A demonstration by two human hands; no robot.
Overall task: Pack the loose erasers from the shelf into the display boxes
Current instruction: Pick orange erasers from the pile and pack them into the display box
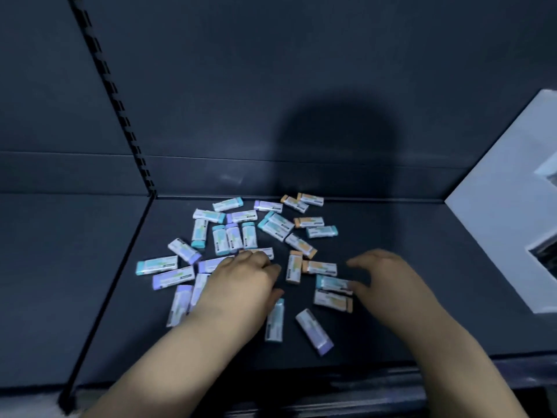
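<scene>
Nothing looks packed yet: the erasers lie loose across the middle of the shelf, with the white display box at its right edge. Our left hand curls over some and we cannot tell its grip. Our right hand spreads thumb and forefinger at a teal eraser.

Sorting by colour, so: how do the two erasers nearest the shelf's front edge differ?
The left eraser has a teal end, the right eraser a purple one. The left eraser lies nearly front to back, tip away; the right eraser lies slanted, tip toward the front. Both wear white sleeves and lie flat.

Dim dark shelf — slotted upright, white panel.
</scene>
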